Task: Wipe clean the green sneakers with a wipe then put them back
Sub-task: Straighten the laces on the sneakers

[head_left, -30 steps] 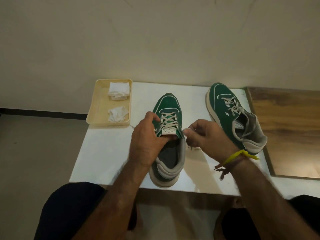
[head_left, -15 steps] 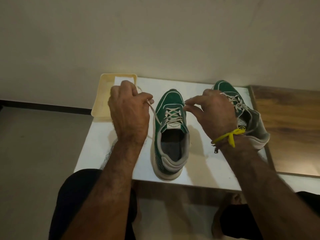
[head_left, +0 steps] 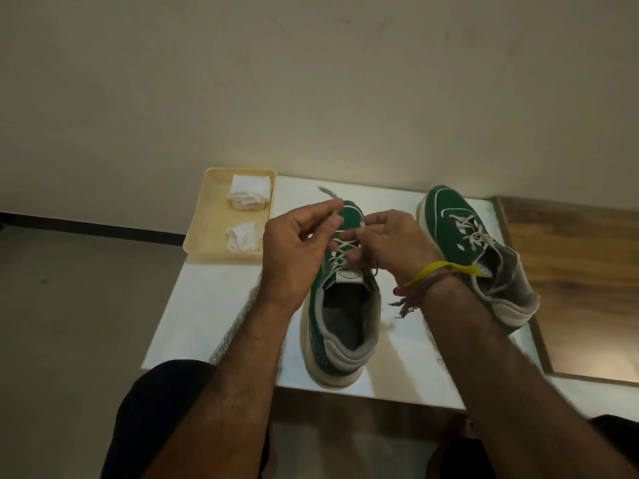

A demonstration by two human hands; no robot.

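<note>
Left hand [head_left: 297,243] pinches lace end [head_left: 328,195] | right hand [head_left: 390,240] pinches lace over near-edge green sneaker [head_left: 340,319] | second sneaker [head_left: 477,250] at right edge | wipes tray [head_left: 202,233] at far-left corner

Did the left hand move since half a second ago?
Yes. The left hand moved right, off the yellow tray, to the near sneaker.
</note>
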